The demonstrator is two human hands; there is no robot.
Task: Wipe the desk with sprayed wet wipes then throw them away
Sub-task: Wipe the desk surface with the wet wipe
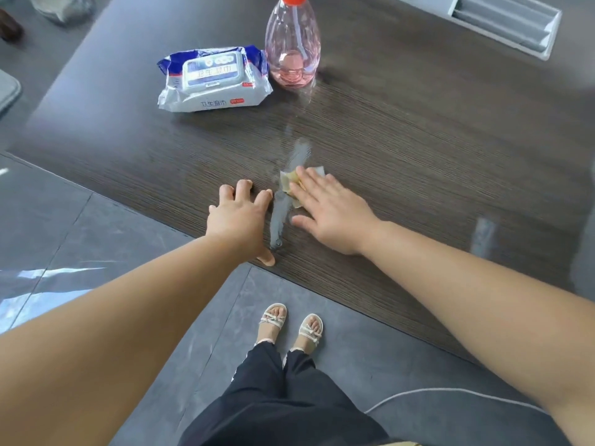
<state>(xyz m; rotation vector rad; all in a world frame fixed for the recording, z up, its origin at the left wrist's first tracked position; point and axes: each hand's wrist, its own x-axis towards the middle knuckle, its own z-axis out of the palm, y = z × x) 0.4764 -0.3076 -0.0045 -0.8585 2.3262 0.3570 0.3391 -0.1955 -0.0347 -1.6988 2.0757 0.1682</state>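
Palm down, right hand [328,214] on wipe [287,185]

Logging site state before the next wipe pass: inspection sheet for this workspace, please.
Surface: dark wood-grain desk, wet streak between the hands.
Job's things: folded yellowish wet wipe under right hand; blue-and-white wipes pack beside clear pink orange-capped spray bottle, further back.
Clutter: grey slotted insert at far right corner.
Grips: left hand fingertips rest on desk, holding nothing; right hand presses wipe flat.
Cables: thin pale line on floor, possibly a cord.
Surroundings: grey tiled floor.
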